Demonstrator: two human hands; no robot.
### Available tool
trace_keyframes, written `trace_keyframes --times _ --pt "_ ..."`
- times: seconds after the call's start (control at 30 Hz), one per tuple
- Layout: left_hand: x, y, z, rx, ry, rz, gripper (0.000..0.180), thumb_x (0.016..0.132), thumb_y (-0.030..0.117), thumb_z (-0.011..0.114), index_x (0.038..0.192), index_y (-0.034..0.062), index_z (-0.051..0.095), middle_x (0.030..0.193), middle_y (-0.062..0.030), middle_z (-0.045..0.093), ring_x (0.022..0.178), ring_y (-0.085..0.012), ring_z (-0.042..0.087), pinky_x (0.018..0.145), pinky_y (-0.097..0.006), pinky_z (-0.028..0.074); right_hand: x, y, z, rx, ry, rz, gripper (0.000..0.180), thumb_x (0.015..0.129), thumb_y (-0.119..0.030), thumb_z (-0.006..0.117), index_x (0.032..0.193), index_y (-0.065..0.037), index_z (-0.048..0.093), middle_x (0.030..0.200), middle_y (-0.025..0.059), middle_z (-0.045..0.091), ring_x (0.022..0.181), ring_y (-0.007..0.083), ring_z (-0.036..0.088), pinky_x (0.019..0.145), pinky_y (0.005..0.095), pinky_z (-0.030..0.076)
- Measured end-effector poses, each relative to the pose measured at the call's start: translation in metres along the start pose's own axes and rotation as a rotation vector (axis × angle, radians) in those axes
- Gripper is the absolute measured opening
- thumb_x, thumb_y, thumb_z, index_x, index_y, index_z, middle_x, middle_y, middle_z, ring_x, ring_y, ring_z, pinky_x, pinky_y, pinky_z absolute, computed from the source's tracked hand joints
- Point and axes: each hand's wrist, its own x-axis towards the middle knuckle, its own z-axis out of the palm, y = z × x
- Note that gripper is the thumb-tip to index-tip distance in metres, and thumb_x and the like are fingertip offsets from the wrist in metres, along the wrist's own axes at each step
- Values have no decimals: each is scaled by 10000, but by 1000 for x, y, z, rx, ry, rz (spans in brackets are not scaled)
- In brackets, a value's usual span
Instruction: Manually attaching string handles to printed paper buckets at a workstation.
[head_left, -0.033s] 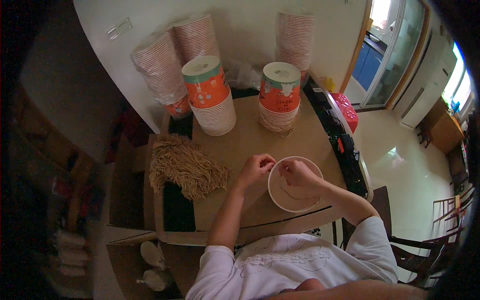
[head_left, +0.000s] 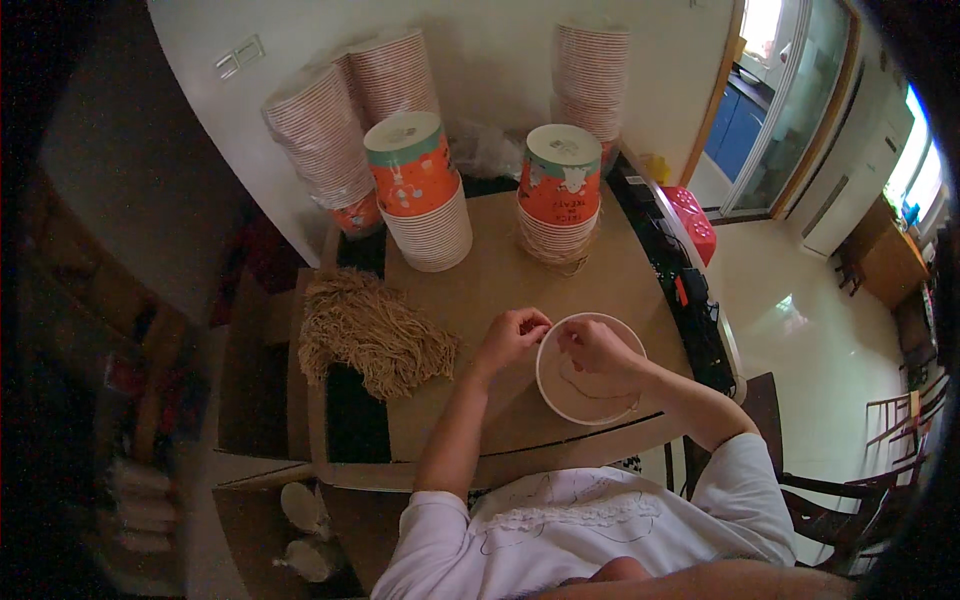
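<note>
An open white paper bucket (head_left: pixel 588 408) stands at the front of the table, its mouth facing up. Inside it a thin strand of twine (head_left: pixel 600 397) curves from the right side of the rim toward my right hand. My right hand (head_left: pixel 600 350) reaches over the mouth, fingers pinched on the twine's far end. At the bucket's upper left rim is my left hand (head_left: pixel 512 338), its fingers curled together; whatever they hold is hidden. A bundle of brown twine (head_left: pixel 378 335) lies left of my left arm.
Two upside-down stacks of orange and green buckets, a left stack (head_left: pixel 415 190) and a right stack (head_left: pixel 560 190), stand behind my hands. Twine hangs around the right one. Wrapped stacks (head_left: pixel 315 130) line the wall. A dark power strip (head_left: pixel 690 285) runs along the right edge.
</note>
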Motion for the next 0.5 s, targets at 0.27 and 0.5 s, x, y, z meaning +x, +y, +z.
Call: trace_keyframes --times 0.27,0.5 --pt "0 1 0 -137 -50 17 197 805 30 553 990 34 619 823 -38 642 722 -81 589 654 -224 477 -4 -2 -2 163 -60 77 175 854 -129 452 770 -2 539 539 36 501 480 108 507 445 262 401" --pt "-12 20 -7 -313 37 112 243 772 114 632 997 23 618 888 -50 620 852 -122 571 747 -268 466 -20 -22 -16 202 -73 -38 81 787 -28 466 807 -33 543 716 44 557 660 121 537 578 267 426"
